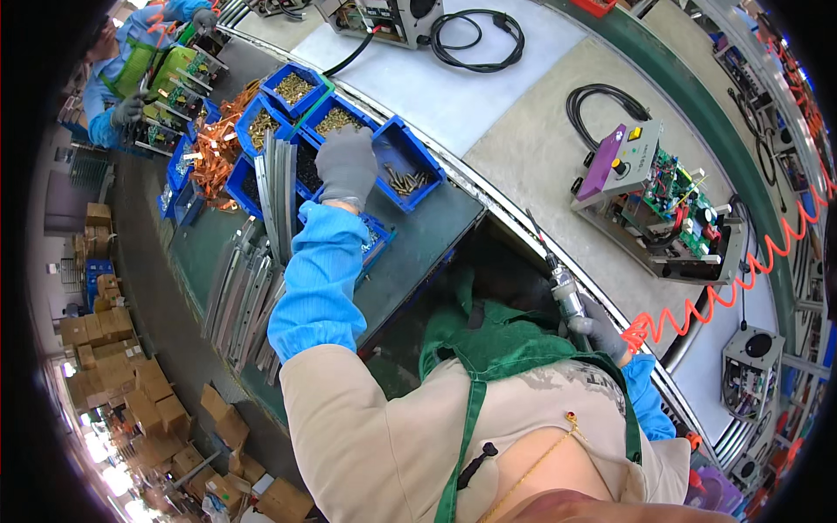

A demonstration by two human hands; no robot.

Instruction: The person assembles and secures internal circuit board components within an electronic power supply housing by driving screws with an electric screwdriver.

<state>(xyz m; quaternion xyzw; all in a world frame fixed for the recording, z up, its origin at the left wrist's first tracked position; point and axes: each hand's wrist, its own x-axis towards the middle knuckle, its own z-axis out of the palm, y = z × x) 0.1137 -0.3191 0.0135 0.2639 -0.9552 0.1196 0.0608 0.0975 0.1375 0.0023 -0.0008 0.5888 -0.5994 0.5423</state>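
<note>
Gloves are worn on both hands, blue sleeves on both forearms. The left hand (347, 166) is held over a cluster of blue bins (241, 185) on the green table (427, 234); its fingertips are hidden behind the back of the glove — whether anything is pinched cannot be told. Brass-coloured screws (336, 120) are seen in the bin just beyond that hand, and dark screws (307, 167) in the one just to its left. Longer bolts (406, 180) are held in the rightmost bin (394, 148). A silver power screwdriver (567, 295) is gripped by the right hand (605, 329), closed around its rear end and partly hidden, with the bit pointed far and slightly left; a red coiled hose (641, 329) is seen beside that hand. Grey metal strips (248, 292) are stacked near and left of the bins, some leaned against them; copper-coloured parts (218, 157) are heaped at the far left. On the pale line (523, 131) to the right, an open device with a purple panel (609, 164) is placed, its circuit board (689, 202) exposed, a black cable (602, 103) looped just beyond. Another device (401, 19) is set farther off — black cord (479, 65) coiled beside it. A co-worker (131, 70) is seen far left, cardboard boxes (148, 405) piled near left.
</note>
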